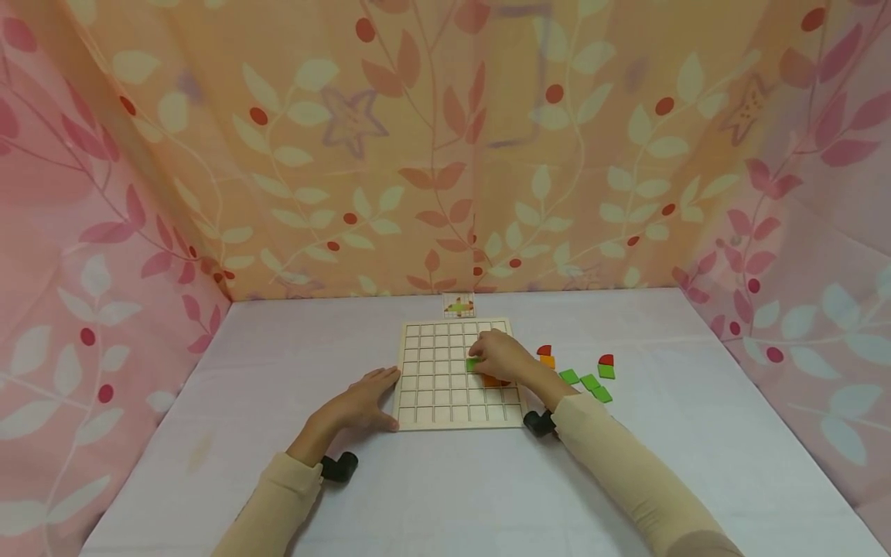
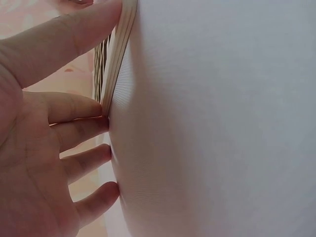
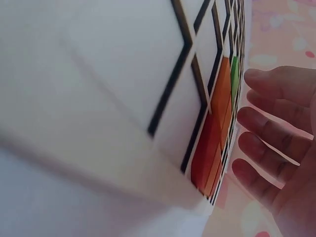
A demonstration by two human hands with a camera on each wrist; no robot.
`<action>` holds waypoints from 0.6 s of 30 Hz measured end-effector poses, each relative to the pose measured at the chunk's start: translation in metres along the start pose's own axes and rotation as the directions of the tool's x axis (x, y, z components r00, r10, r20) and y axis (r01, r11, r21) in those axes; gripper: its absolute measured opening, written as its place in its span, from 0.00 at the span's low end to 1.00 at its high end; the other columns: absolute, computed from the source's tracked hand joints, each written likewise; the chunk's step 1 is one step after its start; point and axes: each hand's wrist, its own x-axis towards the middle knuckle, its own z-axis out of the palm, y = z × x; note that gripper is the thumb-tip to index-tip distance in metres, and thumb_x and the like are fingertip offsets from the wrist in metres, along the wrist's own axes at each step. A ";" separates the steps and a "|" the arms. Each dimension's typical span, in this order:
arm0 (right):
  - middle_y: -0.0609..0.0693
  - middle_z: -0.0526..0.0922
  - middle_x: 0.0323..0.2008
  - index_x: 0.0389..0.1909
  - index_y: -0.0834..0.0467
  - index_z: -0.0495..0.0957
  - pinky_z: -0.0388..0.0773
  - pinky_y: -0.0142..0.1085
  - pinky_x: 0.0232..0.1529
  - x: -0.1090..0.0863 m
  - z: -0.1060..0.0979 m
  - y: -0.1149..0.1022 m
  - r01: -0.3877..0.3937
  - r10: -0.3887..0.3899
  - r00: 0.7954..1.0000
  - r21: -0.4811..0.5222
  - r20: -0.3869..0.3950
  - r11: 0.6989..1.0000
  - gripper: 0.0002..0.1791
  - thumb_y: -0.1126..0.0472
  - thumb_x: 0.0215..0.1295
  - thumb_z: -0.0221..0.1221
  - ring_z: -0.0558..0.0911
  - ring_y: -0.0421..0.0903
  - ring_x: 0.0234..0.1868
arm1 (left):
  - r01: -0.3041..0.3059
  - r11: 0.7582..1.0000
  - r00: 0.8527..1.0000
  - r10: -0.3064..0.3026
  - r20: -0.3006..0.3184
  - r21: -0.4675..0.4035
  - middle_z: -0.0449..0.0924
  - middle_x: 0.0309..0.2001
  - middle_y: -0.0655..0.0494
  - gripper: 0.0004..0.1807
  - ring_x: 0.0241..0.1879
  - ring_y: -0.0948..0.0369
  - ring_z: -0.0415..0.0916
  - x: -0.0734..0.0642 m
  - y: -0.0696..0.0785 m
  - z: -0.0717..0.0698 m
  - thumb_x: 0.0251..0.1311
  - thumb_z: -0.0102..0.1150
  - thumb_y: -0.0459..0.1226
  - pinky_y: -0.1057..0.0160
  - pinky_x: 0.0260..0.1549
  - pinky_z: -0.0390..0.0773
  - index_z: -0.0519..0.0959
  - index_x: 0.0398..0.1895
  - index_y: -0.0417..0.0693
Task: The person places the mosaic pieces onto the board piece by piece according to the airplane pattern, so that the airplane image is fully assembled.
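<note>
A pale wooden board (image 1: pixel 425 394) with a grid of square cells lies on the white cloth. At its left edge rests my left hand (image 1: pixel 360 402), fingers spread, with the thumb by the near corner; in the left wrist view its fingertips touch the board's side. My right hand (image 1: pixel 503 357) is over the board's right half, beside a green square tile (image 1: pixel 473 363). An orange tile (image 1: pixel 493 381) shows partly under that hand. In the right wrist view a red piece (image 3: pixel 205 153) sits in the grid near the orange one, and the loosely bent fingers (image 3: pixel 264 143) hold nothing visible.
Right of the board lie loose pieces: a red quarter-round (image 1: pixel 544 350), an orange square (image 1: pixel 547 361), several green squares (image 1: pixel 590 381) and another red quarter-round (image 1: pixel 606 360). A small pattern card (image 1: pixel 459 305) is behind the board. Patterned curtains (image 1: pixel 431 155) enclose the back and sides.
</note>
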 end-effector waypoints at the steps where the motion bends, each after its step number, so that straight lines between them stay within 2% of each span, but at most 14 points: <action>1: 0.50 0.84 0.40 0.44 0.57 0.86 0.78 0.41 0.49 -0.001 -0.001 0.001 -0.007 0.007 1.000 0.011 -0.004 1.000 0.13 0.61 0.57 0.66 0.78 0.47 0.44 | 0.006 1.000 1.000 -0.006 0.001 0.000 0.53 0.76 0.45 0.52 0.76 0.43 0.46 0.000 0.000 0.001 0.47 0.75 0.40 0.37 0.70 0.52 0.56 0.75 0.41; 6: 0.50 0.83 0.40 0.44 0.58 0.86 0.78 0.41 0.48 -0.008 -0.006 0.006 -0.014 0.015 1.000 0.040 -0.021 0.999 0.13 0.60 0.58 0.65 0.78 0.46 0.43 | 0.021 1.000 1.000 -0.021 -0.002 0.005 0.53 0.77 0.47 0.52 0.76 0.44 0.46 0.001 -0.001 0.001 0.47 0.75 0.41 0.38 0.70 0.53 0.56 0.75 0.43; 12: 0.51 0.84 0.39 0.45 0.60 0.86 0.77 0.39 0.42 -0.017 -0.013 0.012 0.010 -0.007 0.999 0.075 -0.037 0.997 0.14 0.61 0.59 0.66 0.77 0.45 0.38 | 0.000 1.000 1.000 0.000 0.003 0.000 0.54 0.76 0.45 0.52 0.76 0.43 0.47 0.001 -0.001 0.001 0.47 0.75 0.41 0.38 0.70 0.53 0.57 0.75 0.40; 18: 0.52 0.83 0.39 0.47 0.62 0.84 0.75 0.40 0.45 -0.027 -0.017 0.017 -0.024 0.029 0.998 0.087 -0.049 0.996 0.16 0.60 0.58 0.66 0.75 0.46 0.40 | -0.004 1.000 1.000 0.004 0.000 -0.003 0.54 0.76 0.45 0.52 0.76 0.44 0.47 0.000 -0.001 0.001 0.47 0.75 0.40 0.38 0.70 0.53 0.57 0.74 0.40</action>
